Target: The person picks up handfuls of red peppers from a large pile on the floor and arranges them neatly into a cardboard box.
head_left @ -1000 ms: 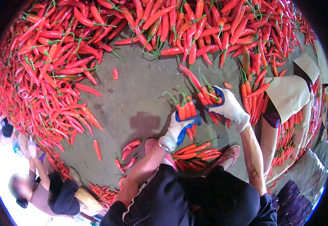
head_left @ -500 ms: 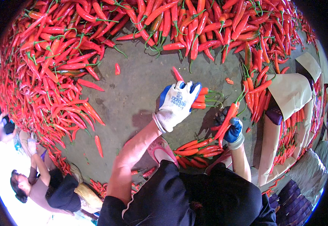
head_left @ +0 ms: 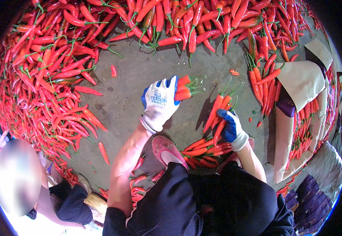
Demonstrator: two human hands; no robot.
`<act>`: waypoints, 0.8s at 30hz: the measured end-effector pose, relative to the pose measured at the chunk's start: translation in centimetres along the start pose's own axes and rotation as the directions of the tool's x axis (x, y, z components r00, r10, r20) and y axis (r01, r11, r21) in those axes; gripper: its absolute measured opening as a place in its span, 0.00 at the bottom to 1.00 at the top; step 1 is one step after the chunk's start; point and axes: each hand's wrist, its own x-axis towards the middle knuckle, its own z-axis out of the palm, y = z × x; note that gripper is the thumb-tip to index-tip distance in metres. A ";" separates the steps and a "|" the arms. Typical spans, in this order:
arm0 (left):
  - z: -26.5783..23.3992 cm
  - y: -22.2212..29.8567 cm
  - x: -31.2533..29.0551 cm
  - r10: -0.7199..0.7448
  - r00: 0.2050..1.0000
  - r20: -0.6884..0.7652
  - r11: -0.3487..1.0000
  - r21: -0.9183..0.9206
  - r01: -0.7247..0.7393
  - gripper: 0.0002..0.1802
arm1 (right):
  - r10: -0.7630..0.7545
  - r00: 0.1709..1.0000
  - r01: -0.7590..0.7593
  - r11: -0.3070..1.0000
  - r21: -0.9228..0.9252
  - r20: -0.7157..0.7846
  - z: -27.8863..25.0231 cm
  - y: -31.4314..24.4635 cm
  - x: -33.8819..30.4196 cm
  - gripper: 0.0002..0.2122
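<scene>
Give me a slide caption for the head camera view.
Gloved left hand and right hand each grip red chillies above a concrete floor.

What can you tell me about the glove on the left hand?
The left glove is a white knit work glove with a blue coating on the fingertips and along the thumb edge, and a snug ribbed cuff at the wrist. It looks clean and whole. We see its back, with the bare forearm running down from it. The hand is raised over the grey floor, fingers curled around a small bunch of red chillies whose green stems stick out to the right. Only those chillies touch it.
</scene>
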 end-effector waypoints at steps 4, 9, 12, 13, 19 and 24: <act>-0.1 2.4 -0.7 -0.173 0.984 0.047 0.978 -0.109 0.177 0.34 | -0.195 0.959 0.098 0.907 -0.409 -0.203 3.3 0.4 1.3 0.09; 0.7 4.9 -1.6 -0.232 0.949 0.213 0.761 -0.568 0.313 0.26 | -0.275 0.949 0.071 0.668 -0.740 -0.157 5.9 0.8 1.7 0.13; 1.9 5.2 -2.4 -0.257 0.926 0.277 0.392 -0.846 0.362 0.21 | -0.315 0.949 0.245 0.761 -0.601 -0.012 4.6 0.9 2.1 0.15; 2.2 5.1 -2.6 -0.187 0.811 0.555 -0.154 -0.832 0.534 0.18 | -0.212 0.977 0.179 0.844 -0.505 -0.007 4.5 0.2 1.9 0.16; 2.3 4.8 -1.7 -0.057 0.854 0.517 -0.296 -0.826 0.480 0.24 | -0.215 0.971 0.238 0.882 -0.406 0.103 5.0 -2.1 0.7 0.16; 1.6 4.8 -0.5 -0.007 1.000 0.014 0.148 -0.989 0.015 0.30 | -0.609 0.553 0.807 0.219 -0.549 0.569 4.6 -3.2 0.6 0.23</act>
